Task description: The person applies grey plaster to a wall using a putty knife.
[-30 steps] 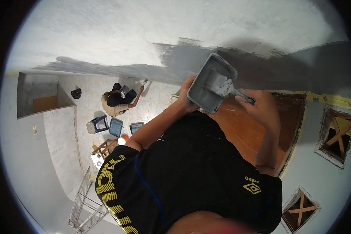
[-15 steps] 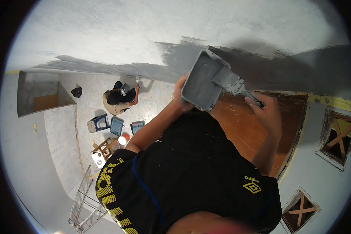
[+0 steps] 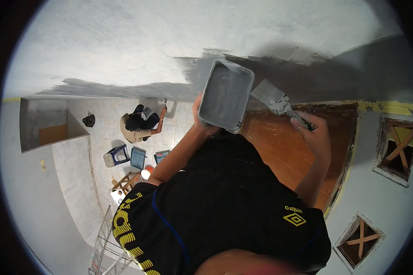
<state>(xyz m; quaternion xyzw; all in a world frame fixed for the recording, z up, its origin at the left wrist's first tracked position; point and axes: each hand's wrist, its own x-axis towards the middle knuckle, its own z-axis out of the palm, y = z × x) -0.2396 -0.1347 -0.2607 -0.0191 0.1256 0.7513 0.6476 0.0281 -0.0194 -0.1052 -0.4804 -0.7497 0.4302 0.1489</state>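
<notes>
My left hand (image 3: 200, 115) grips a rectangular paint tray (image 3: 226, 96) by its left side and underside. Grey paint coats its inside and rim. To the tray's right, my right hand (image 3: 313, 130) is closed round the handle of a wide, flat paintbrush (image 3: 273, 96), whose bristles are covered in grey. The bristle tip points up and left, just apart from the tray's right edge. Beyond both hands is a wall (image 3: 137, 46), pale over most of its surface, with a dark grey painted band (image 3: 316, 82) along its lower part.
A co-worker (image 3: 137, 123) crouches on the tiled floor at left, one hand reaching to the wall. Near them are a stool (image 3: 117, 156), a blue-green tray (image 3: 138, 157) and a metal ladder (image 3: 106, 247). A brown door (image 3: 280, 151) lies right, beside crossed-board openings (image 3: 398, 149).
The paintbrush has come out of the paint tray and is now apart from it on the right. The tray has shifted slightly left. The co-worker's arm has moved up a little.
</notes>
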